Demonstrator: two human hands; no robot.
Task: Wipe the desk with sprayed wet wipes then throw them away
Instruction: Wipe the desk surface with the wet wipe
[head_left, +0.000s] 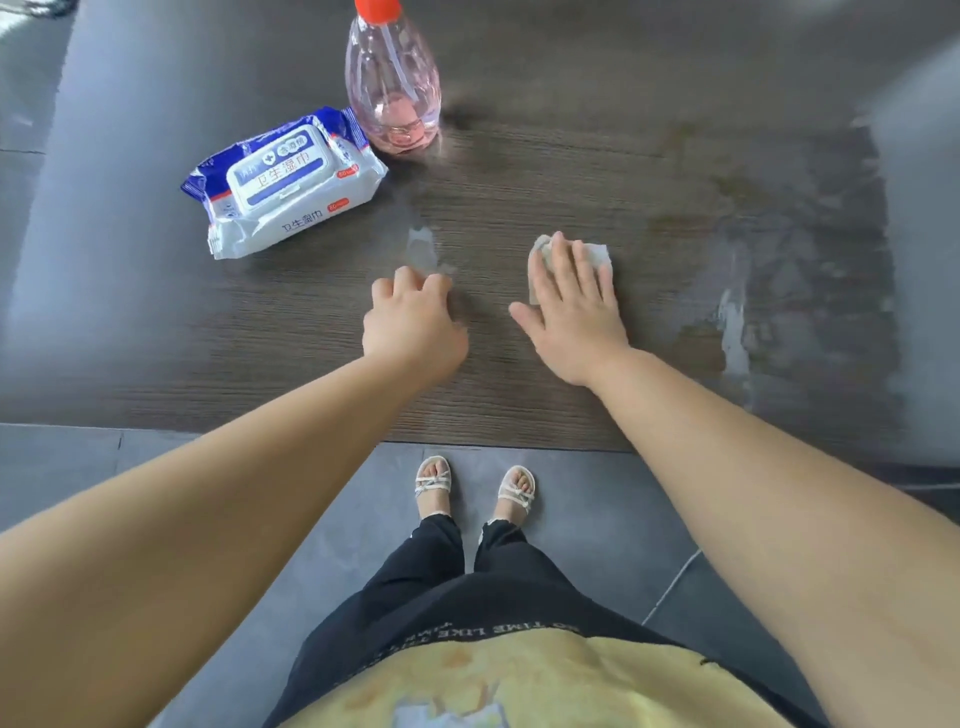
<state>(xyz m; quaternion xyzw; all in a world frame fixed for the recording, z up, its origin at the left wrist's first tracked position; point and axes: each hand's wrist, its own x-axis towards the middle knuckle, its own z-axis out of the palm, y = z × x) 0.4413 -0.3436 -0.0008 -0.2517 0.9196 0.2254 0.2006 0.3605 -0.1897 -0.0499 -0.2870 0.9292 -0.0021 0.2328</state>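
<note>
A white wet wipe (597, 255) lies flat on the dark wood-grain desk (311, 364), and my right hand (571, 312) presses on it with straight fingers. My left hand (413, 322) rests on the desk just to the left, fingers curled under with the fingertips on the surface, holding nothing. A blue and white pack of wet wipes (283, 179) lies at the back left with its lid closed. Beside it stands a clear pink spray bottle (392, 83) with an orange cap. Wet streaks (737, 322) shine on the desk's right part.
The desk's front edge (493, 447) runs across the view just above my sandalled feet (475, 488), which stand on grey floor tiles. A small wet patch (421, 244) glistens ahead of my left hand.
</note>
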